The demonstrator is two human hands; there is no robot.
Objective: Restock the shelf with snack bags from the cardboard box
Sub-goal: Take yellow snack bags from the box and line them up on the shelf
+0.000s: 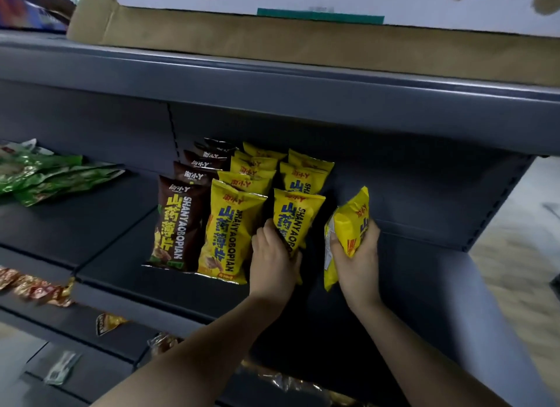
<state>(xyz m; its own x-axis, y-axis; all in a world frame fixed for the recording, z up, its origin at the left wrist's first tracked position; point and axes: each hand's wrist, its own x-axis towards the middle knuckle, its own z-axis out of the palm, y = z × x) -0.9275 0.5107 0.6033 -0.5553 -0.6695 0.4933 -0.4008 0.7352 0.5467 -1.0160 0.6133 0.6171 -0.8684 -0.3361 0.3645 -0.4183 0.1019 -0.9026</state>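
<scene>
Step in hand: placing stock. Left hand [274, 255] gripping front yellow bag [295, 217] of third row on shelf [121, 267]; right hand [359, 255] gripping spare yellow bag [348, 225] just beside. Cardboard box [212, 40] overhead. Next, likely: standing spare bag upright alongside, label forward.

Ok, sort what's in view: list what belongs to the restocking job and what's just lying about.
Part of the job:
- yellow snack bag gripped by left hand
- yellow bag held in right hand
- rows of yellow bags and brown bags
- cardboard box above
- shelf

Lying about:
- green packets
- red packets
</scene>
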